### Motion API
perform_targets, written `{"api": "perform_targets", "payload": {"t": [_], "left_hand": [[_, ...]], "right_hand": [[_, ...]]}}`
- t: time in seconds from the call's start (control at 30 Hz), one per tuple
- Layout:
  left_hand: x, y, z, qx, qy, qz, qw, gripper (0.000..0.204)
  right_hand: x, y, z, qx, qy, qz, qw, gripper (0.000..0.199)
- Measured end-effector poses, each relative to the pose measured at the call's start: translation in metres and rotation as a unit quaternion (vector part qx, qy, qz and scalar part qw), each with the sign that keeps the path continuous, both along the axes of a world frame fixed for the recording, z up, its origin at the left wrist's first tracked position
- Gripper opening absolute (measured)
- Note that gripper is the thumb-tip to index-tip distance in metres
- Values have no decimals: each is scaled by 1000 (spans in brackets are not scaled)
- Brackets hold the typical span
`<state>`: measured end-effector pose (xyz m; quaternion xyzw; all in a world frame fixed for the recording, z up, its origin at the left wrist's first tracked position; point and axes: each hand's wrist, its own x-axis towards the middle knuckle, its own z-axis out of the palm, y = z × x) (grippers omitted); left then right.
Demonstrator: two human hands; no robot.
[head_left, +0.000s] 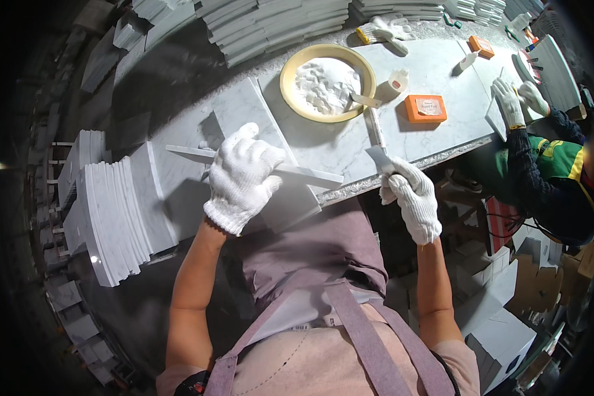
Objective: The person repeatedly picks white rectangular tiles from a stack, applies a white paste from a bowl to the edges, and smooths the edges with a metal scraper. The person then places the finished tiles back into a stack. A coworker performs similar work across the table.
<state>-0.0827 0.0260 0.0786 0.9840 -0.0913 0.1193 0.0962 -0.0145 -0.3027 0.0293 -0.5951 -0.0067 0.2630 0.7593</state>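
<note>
Hands: left point(242, 177) grips marble strip point(310, 175), right point(410, 195) holds scraper point(379, 158) nr bench edge point(402, 173)

A long workbench point(336, 148) runs from the left centre of the frame to the upper right. On it, upper centre, sits a round bowl point(328, 82) with paste in it. Right of the bowl lie two flat tins point(425, 108), one behind the other, with a small bottle point(398, 81) between bowl and tins. Stacked tiles point(112, 218) stand at the bench's left end; more stacks point(270, 23) lie behind the bowl. A thin strip point(257, 165) lies across a slab point(270, 158) under the left hand point(241, 178), left of the right hand point(409, 195). A co-worker's gloved hands point(518, 99) are at the far right.
</note>
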Motion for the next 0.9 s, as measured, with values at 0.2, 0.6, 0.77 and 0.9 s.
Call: {"api": "perform_targets", "payload": {"t": [0.2, 0.6, 0.77, 0.9], "left_hand": [[-5, -4, 2, 7, -17, 1, 1000, 41], [-4, -4, 4, 18, -29, -11, 999, 42], [-1, -1, 1, 19, -24, -18, 999, 44], [-3, 0, 1, 6, -1, -12, 1000, 48]], "right_hand": [[38, 27, 25, -81, -165, 211, 960, 49], [63, 64, 84, -263, -444, 396, 760, 34], [61, 74, 81, -223, -446, 363, 787, 34], [58, 52, 82, -234, -468, 378, 764, 35]]}}
